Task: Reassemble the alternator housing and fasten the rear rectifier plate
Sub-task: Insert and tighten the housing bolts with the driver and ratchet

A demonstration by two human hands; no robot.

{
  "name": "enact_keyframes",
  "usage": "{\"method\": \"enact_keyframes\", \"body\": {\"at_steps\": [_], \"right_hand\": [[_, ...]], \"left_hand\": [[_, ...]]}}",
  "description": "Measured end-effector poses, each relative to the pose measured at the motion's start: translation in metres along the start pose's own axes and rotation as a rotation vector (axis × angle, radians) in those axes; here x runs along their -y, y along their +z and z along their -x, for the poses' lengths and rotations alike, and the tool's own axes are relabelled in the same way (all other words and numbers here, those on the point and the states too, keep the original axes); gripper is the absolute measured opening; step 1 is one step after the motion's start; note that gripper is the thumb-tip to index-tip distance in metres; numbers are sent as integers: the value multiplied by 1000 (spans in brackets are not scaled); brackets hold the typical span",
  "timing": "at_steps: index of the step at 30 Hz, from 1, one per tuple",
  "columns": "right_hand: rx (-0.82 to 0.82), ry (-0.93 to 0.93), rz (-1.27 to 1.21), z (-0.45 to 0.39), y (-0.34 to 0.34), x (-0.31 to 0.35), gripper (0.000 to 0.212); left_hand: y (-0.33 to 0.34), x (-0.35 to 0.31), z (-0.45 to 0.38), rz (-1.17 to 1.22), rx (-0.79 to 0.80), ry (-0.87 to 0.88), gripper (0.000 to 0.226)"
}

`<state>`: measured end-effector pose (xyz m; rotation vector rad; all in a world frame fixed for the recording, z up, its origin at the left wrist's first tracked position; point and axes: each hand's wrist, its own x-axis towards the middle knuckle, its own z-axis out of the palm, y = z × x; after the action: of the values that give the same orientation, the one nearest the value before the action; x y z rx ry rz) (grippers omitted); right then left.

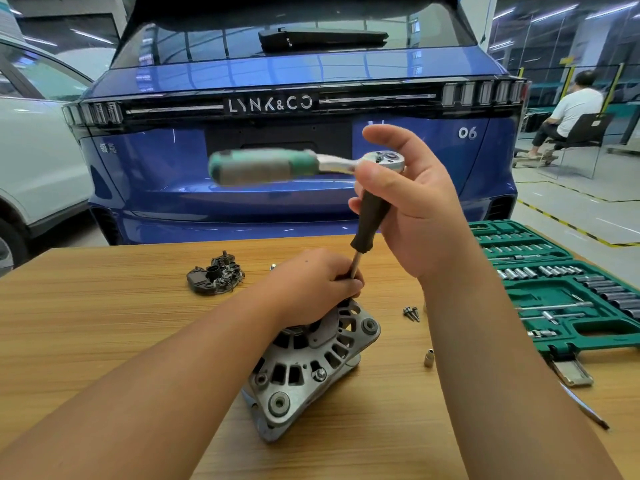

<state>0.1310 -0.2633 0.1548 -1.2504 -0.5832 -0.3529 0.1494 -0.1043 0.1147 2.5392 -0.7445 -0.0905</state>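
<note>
Step in hand, as I read it: running down a housing through-bolt, rectifier plate not on yet. My right hand [408, 202] is raised well above the desk [104, 306], fingers curled round the head of the ratchet [382, 161] and the black-handled extension driver [370, 220] hanging under it; the green ratchet handle sticks out to the left of that hand, blurred. The driver shaft slants down into my left hand [311, 278], which sits low, directly below and a bit left of the right, fingers pinched round the shaft near its tip, heel resting on top of the alternator housing [304, 368]. The housing lies tilted on the desk under the left hand, between my forearms. The rear rectifier plate [214, 275] lies apart on the desk, beyond and left of the left hand. Loose screws [411, 313] sit just right of the left hand, a loose socket [428, 358] nearer me beside my right forearm, the socket set case [554, 289] further right. Socket tip hidden by my fingers, can't tell if it's seated. Next probably: keep the shaft square, turn until snug, then fetch the plate and screws.
</note>
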Motion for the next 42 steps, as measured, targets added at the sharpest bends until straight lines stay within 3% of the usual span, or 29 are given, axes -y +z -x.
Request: {"method": "enact_keyframes", "body": {"at_steps": [4,6,8,11,15,19,22,25,27,30,32,35,39,42], "right_hand": [[-319,-147,363,4,24,5,21],[-400,-70,211,5,32,7,16],[-393,96,-62,5,37,10,15],[-362,262,-261,3,33,16,13],[-348,342,-462,1,28,22,5],[-325,272,-489,1,24,17,15],[-229,-3,-295,2,24,3,13],[-55,-316,120,2,19,-7,11],[119,-323,318,1,8,-7,19],[351,-104,28,3,-8,-1,37],[375,31,-218,2,-15,0,44],[468,83,-407,-2,-19,-1,42],[481,47,-416,0,-22,-10,41],[475,9,-353,3,-22,-12,37]], "left_hand": [[-1,-3,1,-18,25,9,13],[-1,-3,1,-28,29,20,12],[-2,-4,2,-25,19,30,13],[-1,-3,2,-5,8,19,13],[-1,-3,2,22,-2,2,12],[-1,-2,1,11,-6,0,13],[0,-2,0,7,-12,-10,13],[0,-3,1,8,-13,-10,14],[-1,-2,2,10,-19,-12,16],[-2,-2,2,-2,-1,-14,17],[-2,-3,2,-18,4,-10,16],[-2,-2,1,-8,7,-7,16],[-2,0,1,-12,2,3,17],[-2,0,0,4,5,0,35]]}}
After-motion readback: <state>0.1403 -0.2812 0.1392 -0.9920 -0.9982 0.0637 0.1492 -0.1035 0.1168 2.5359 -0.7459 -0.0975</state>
